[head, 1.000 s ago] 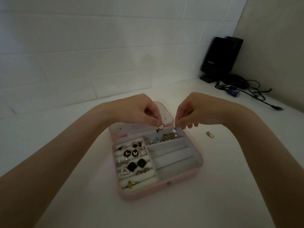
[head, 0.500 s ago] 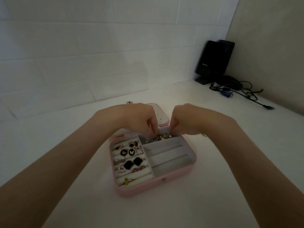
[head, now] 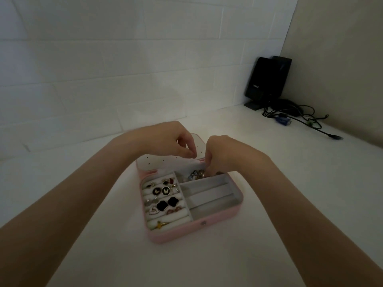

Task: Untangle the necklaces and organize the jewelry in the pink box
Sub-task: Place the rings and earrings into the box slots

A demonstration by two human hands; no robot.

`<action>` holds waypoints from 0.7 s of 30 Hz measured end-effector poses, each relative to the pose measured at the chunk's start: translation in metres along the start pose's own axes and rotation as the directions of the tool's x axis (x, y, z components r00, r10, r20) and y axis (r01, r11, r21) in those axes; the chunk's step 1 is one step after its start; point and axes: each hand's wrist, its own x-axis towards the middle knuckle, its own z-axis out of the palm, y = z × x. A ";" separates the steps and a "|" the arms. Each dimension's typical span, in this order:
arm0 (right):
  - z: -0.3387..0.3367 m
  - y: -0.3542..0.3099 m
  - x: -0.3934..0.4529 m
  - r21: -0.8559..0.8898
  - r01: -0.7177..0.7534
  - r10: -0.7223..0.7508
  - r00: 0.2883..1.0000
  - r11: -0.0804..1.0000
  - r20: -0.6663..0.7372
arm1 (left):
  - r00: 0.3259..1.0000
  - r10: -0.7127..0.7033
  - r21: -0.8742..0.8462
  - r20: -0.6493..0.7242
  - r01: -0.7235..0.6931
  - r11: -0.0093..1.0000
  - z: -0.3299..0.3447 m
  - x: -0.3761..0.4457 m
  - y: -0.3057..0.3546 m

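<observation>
White surface under dim light carries the open pink box [head: 192, 230], where my right hand [head: 223, 156] digs curled into the rear compartment's jewelry pile [head: 196, 175], grasp unclear, my left hand [head: 176, 141] pinching above, contents unclear; a hasty tug could tighten knots.

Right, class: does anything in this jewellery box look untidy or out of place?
Yes. The jewelry pile sits jumbled in the back right compartment of the pink box, under the right hand, whereas the earrings on the left lie in neat rows.
</observation>
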 end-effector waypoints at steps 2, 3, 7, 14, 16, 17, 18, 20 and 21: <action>-0.002 0.006 0.000 0.057 -0.006 0.006 1.000 0.998 0.001 | 1.000 -0.005 0.002 -0.012 0.005 1.000 0.000 -0.001 0.000; -0.003 0.009 -0.001 0.098 -0.005 0.005 1.000 0.995 0.000 | 1.000 -0.005 0.002 -0.016 0.005 1.000 0.001 -0.001 0.001; -0.008 0.023 -0.005 0.354 -0.005 0.018 0.999 0.935 -0.032 | 1.000 -0.008 -0.012 -0.015 0.008 1.000 0.003 0.001 0.002; -0.010 0.034 -0.007 0.427 -0.040 0.025 0.999 0.904 0.041 | 1.000 -0.011 -0.035 0.007 0.011 0.999 0.009 0.006 0.001; -0.010 0.034 -0.008 0.416 -0.028 0.006 0.998 0.909 0.055 | 1.000 0.001 -0.034 0.010 -0.001 0.999 0.011 0.008 0.001; -0.011 0.033 -0.009 0.408 -0.020 0.001 0.999 0.913 0.046 | 1.000 0.012 -0.035 0.006 -0.012 0.999 0.011 0.010 0.002; -0.013 0.034 -0.009 0.399 -0.009 0.002 1.000 0.917 0.019 | 1.000 0.025 -0.035 0.000 -0.025 0.999 0.012 0.012 0.002; -0.017 0.038 -0.011 0.391 0.006 0.018 0.998 0.920 -0.058 | 0.998 0.054 -0.045 -0.015 -0.055 0.997 0.013 0.016 0.005; -0.020 0.041 -0.012 0.395 0.011 0.028 0.995 0.919 -0.092 | 0.998 0.068 -0.059 -0.020 -0.069 0.996 0.014 0.019 0.006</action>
